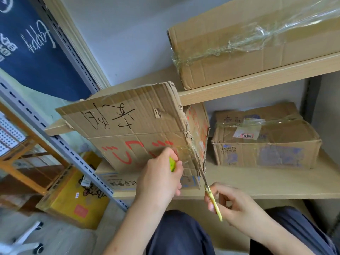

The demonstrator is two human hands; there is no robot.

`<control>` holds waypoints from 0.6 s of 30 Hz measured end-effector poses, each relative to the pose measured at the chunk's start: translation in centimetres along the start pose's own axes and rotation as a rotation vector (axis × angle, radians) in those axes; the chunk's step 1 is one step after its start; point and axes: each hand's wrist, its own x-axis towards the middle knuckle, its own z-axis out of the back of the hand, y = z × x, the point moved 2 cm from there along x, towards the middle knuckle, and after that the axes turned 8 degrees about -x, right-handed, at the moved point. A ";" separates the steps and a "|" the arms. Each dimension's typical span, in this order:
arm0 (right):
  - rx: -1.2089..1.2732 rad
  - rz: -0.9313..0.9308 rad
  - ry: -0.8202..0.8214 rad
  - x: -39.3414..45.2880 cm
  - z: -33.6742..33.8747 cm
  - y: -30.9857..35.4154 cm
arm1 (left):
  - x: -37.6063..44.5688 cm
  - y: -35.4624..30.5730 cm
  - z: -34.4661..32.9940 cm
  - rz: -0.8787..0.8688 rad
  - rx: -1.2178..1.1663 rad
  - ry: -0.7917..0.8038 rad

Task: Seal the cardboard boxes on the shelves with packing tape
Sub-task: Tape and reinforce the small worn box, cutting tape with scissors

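Observation:
A worn cardboard box (128,129) with black and red writing stands tilted at the front of the lower shelf (266,183). My left hand (161,179) presses against its front face and grips a yellow-green tape roll (172,163). Clear tape stretches from the roll toward the box's right corner. My right hand (237,205) holds yellow-handled scissors (211,194), blades pointing up at the tape by that corner. Two taped boxes sit nearby: one (265,138) at the right of the lower shelf, one (257,43) on the upper shelf.
A flat printed box (117,181) lies under the tilted one. A grey slotted shelf post (60,142) runs diagonally at left. A yellow box (77,201) sits on the floor below it. My knees in dark trousers (182,236) are at the bottom.

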 end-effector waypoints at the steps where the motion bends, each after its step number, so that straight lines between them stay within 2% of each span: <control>1: 0.049 -0.060 0.022 0.6 -0.5 0.1 | 0.1 -0.1 0.3 0.000 0.015 0.016; 4: 0.146 -0.200 0.129 1.5 -1.4 0.0 | 0.5 -0.5 1.1 -0.001 0.081 0.037; 7: 0.150 -0.197 0.177 1.9 -2.4 0.1 | 0.7 -0.4 1.6 -0.013 0.113 0.064; 14: 0.200 -0.178 0.155 3.0 -3.0 0.6 | 0.1 0.2 2.8 -0.009 0.047 0.262; 18: 0.240 -0.138 0.122 3.5 -3.4 0.9 | 0.0 0.2 3.1 -0.031 0.081 0.297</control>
